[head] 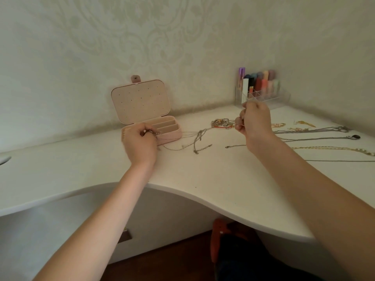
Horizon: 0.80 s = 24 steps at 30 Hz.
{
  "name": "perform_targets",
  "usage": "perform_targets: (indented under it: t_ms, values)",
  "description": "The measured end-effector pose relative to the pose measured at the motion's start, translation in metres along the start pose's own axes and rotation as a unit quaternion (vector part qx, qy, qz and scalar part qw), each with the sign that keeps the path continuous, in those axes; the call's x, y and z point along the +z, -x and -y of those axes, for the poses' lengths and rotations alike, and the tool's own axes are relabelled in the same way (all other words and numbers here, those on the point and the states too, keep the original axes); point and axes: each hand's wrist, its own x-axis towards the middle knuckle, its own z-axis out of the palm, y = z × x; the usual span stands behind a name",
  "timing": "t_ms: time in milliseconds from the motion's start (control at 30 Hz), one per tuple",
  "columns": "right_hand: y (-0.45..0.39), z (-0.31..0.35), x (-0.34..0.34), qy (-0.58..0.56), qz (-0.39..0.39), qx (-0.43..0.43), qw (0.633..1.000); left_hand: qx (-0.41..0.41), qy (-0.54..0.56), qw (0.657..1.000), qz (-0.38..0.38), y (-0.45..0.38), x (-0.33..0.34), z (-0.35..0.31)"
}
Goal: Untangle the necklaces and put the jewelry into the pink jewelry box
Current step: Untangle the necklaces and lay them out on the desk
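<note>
The pink jewelry box [172, 136] stands open on the white desk, its lid [140, 101] leaning back against the wall. My left hand [140, 142] is in front of the box, fingers pinched on one end of a thin silver chain. My right hand [254, 123] is raised a little above the desk, fingers closed on another part of a thin chain. Between the hands a silver necklace tangle [197, 139] lies on the desk. A heap of gold and beaded jewelry [222, 123] sits just left of my right hand.
Several necklaces lie stretched out at the right: silver chains [316, 131], a gold one with pearls [334, 149], gold earrings [304, 123]. A clear organizer with lipsticks [261, 89] stands in the corner. The desk's curved front edge [203, 196] runs below my arms.
</note>
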Motion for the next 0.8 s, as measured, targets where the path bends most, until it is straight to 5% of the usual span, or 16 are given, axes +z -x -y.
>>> perform_targets:
  t_ms: [267, 367, 567, 800]
  values:
    - [0.022, -0.013, 0.013, 0.172, 0.221, -0.086, 0.956, -0.07, 0.131, 0.988, 0.033, 0.002, 0.0, -0.015]
    - [0.027, -0.019, 0.016, 0.243, 0.244, -0.132, 0.929, -0.105, 0.191, 0.973, 0.082, 0.012, 0.0, -0.027]
    - [0.037, -0.029, 0.02, 0.462, 0.259, -0.289, 0.797, -0.234, 0.248, 0.906, 0.251, 0.011, -0.004, -0.03]
    - [0.044, -0.032, 0.026, 0.382, 0.249, -0.24, 0.857, -0.228, 0.32, 0.856, 0.334, 0.01, -0.002, -0.027]
